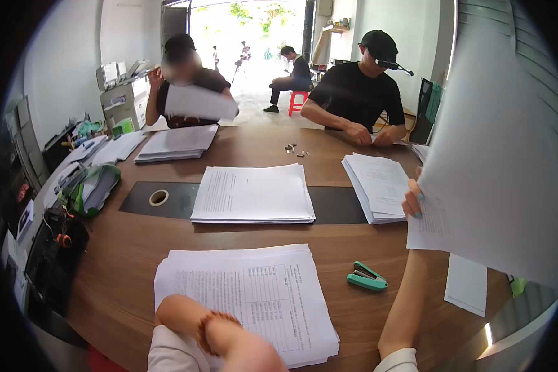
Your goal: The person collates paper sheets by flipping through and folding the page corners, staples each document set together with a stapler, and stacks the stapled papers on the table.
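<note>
My right hand point(413, 197) is raised at the right, its fingers closed on the edge of a large white sheet point(496, 155) held up in the air. My left hand point(254, 356), below a beaded bracelet at the wrist, is low over the near paper stack point(266, 297); its fingers are hidden by the frame's bottom edge. Printed text and a table show on that stack's top page. A green stapler point(367, 276) lies on the table between my arms.
More stacks sit mid-table point(254, 193), right of centre point(381, 186) and far left point(177, 142). A tape roll point(159, 198), small metal bits point(297, 150) and a loose sheet point(466, 284) lie around. Two people sit opposite with papers; another sits on a red stool point(298, 102).
</note>
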A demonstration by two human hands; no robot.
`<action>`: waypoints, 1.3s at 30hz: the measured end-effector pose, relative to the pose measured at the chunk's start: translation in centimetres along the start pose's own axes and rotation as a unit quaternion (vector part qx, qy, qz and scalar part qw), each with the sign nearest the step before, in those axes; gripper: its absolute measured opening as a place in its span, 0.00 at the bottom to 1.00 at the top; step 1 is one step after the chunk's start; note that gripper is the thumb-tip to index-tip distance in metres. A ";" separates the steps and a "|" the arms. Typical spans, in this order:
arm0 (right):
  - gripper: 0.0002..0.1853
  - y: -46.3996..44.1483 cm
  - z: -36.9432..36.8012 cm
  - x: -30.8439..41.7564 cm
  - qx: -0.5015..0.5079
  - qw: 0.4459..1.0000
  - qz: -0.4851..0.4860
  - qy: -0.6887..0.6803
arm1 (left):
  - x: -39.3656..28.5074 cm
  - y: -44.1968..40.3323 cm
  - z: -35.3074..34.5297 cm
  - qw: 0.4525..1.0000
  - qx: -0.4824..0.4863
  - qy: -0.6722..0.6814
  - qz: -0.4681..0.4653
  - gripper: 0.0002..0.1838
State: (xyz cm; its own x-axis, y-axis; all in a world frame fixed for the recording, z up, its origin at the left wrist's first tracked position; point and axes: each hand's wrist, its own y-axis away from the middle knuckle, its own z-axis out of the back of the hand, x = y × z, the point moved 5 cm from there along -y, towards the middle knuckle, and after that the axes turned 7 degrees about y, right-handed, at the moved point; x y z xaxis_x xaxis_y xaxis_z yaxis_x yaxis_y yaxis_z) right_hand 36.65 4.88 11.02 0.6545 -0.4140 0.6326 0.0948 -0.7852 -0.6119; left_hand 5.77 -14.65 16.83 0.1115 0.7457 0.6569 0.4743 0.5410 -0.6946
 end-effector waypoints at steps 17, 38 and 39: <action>0.14 -2.0 -0.5 -2.4 -0.225 0.846 0.123 0.468 | 13.9 17.3 18.8 0.518 0.086 0.071 0.848 0.33; 0.17 -1.5 0.8 -11.2 -0.021 0.829 -0.128 0.544 | 9.8 22.1 23.4 0.453 -0.029 -0.043 0.890 0.28; 0.17 -1.7 0.7 -11.0 -0.026 0.824 -0.119 0.553 | 9.7 21.7 23.2 0.451 -0.057 -0.057 0.889 0.27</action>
State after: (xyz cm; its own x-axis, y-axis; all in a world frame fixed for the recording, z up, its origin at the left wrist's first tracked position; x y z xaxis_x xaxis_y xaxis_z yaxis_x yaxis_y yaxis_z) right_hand 29.81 11.08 4.73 -0.4649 -0.3893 0.7952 0.0715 -0.9117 -0.4046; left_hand -3.10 13.35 1.33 0.3616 -0.0187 -0.9321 -0.2333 -0.9698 -0.0710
